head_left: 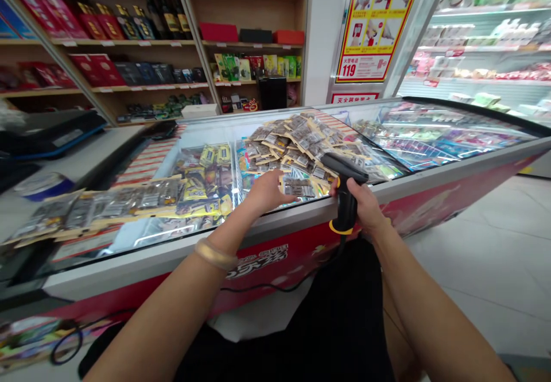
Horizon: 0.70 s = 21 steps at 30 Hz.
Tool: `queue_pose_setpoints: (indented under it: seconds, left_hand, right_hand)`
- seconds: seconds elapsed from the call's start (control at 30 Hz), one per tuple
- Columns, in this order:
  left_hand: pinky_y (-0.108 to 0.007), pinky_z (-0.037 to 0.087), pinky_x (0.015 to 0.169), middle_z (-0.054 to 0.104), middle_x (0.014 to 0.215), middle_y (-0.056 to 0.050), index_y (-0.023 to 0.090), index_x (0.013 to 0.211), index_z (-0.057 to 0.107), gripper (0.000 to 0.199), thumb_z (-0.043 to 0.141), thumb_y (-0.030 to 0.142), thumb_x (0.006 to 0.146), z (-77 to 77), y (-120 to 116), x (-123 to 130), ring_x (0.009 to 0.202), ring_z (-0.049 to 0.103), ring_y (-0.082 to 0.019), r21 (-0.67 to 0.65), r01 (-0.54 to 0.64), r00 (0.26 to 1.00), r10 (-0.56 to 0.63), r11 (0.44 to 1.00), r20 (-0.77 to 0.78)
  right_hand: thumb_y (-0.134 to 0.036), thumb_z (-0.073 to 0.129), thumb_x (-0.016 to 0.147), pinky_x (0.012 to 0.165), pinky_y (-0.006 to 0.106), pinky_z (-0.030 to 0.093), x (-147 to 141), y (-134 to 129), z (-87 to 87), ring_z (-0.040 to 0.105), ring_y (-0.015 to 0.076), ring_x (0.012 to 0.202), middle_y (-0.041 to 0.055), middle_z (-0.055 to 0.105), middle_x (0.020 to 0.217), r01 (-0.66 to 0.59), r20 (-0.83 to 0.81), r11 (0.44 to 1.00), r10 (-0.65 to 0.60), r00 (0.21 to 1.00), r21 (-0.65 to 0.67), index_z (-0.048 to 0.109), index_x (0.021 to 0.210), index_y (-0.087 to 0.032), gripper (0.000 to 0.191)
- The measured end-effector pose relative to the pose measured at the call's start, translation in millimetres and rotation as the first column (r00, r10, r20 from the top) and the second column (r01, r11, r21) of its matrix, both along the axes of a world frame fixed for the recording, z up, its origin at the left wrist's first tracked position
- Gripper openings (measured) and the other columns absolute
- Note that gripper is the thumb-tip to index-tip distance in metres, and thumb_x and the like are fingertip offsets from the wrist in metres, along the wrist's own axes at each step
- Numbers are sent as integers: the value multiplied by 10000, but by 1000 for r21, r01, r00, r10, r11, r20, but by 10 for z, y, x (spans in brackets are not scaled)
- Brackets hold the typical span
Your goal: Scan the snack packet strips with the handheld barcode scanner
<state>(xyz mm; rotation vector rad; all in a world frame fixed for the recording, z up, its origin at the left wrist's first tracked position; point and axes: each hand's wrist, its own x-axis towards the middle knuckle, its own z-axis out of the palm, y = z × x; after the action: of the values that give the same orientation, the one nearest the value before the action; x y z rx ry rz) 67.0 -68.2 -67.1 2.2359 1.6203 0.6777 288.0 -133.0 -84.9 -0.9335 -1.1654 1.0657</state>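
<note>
My right hand (365,204) is wrapped round the handle of a black barcode scanner (344,169) with yellow trim, held upright over the front edge of the chest freezer. Its cable hangs down in front of my dark clothing. My left hand (264,192), with a gold-coloured bangle on the wrist, has thumb and fingers at the left end of a small clear-and-tan snack packet (299,186). Just behind it, a heap of similar packets (297,138) lies on the freezer's glass top. To the left, a row of overlapping packets (116,203) stretches across the glass.
The chest freezer (413,198) with a red front runs across in front of me, ice-cream packs showing under its glass. Behind it stand shelves (129,42) of boxes and bottles. At left, a counter holds a roll of tape (45,186). Refrigerated shelves (486,46) stand at right.
</note>
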Motion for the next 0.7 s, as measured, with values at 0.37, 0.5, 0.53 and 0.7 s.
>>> queue_pose_setpoints:
  seconds: [0.37, 0.5, 0.53, 0.7]
  left_hand:
    - [-294, 512, 661, 666, 747, 2, 221, 1365, 493, 875, 744, 107, 535, -33, -213, -772, 640, 619, -135, -337, 47, 460, 279, 940, 843]
    - [-263, 486, 659, 650, 702, 17, 180, 1217, 602, 716, 769, 173, 520, -109, -186, -851, 645, 605, -128, -261, -165, 311, 302, 951, 901]
    - [-258, 487, 672, 658, 723, 7, 165, 1111, 641, 598, 768, 201, 528, -130, -178, -863, 670, 613, -129, -234, -211, 280, 288, 949, 916]
    - [-249, 512, 715, 690, 845, -26, 161, 879, 663, 273, 691, 268, 630, -182, -201, -871, 769, 641, -138, -131, -297, 248, 209, 946, 946]
  right_hand:
    - [-659, 671, 736, 685, 340, 451, -625, 125, 15, 564, 197, 704, 41, 621, 730, -174, 19, 984, 174, 985, 34, 652, 778, -204, 457]
    - [-653, 667, 741, 741, 350, 452, -872, 153, 15, 560, 201, 730, 42, 614, 740, -269, 23, 963, 269, 963, 29, 656, 772, -199, 455]
    - [-651, 674, 735, 747, 350, 453, -926, 157, 14, 562, 202, 735, 42, 615, 748, -293, 13, 956, 292, 956, 22, 657, 775, -198, 456]
    - [-651, 696, 722, 781, 350, 456, -1124, 164, 3, 568, 204, 755, 43, 621, 753, -365, 3, 931, 365, 931, -8, 667, 779, -196, 460]
